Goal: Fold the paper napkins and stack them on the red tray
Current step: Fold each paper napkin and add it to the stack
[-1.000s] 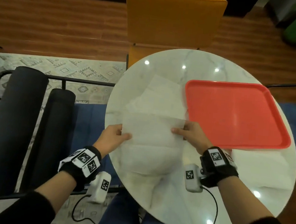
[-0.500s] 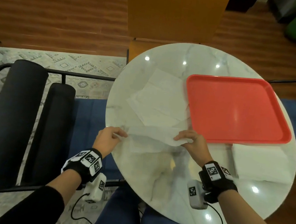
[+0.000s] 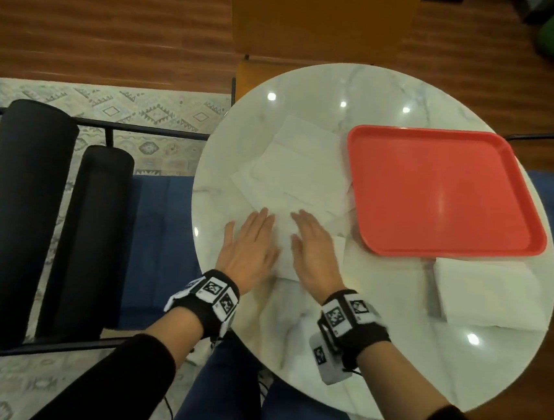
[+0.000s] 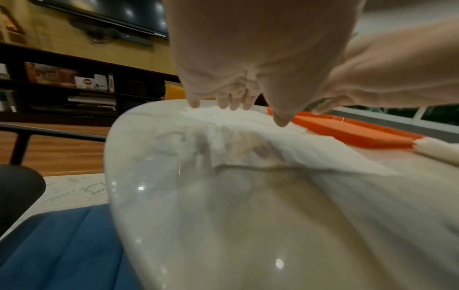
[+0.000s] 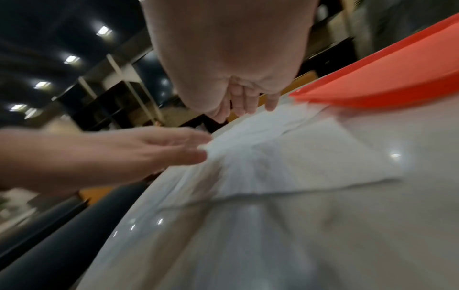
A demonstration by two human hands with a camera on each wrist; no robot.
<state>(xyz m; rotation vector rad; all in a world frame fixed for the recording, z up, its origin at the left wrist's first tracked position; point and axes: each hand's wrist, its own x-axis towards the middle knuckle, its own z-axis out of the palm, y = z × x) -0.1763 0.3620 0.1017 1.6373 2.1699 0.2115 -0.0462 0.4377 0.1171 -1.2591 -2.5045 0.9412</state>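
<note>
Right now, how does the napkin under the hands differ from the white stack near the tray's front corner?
The napkin under the hands lies thin and flat, pressed by the left hand and right hand; the white stack is thick and untouched. The napkin lies left of the red tray, the stack in front. Both are white and off the tray.
</note>
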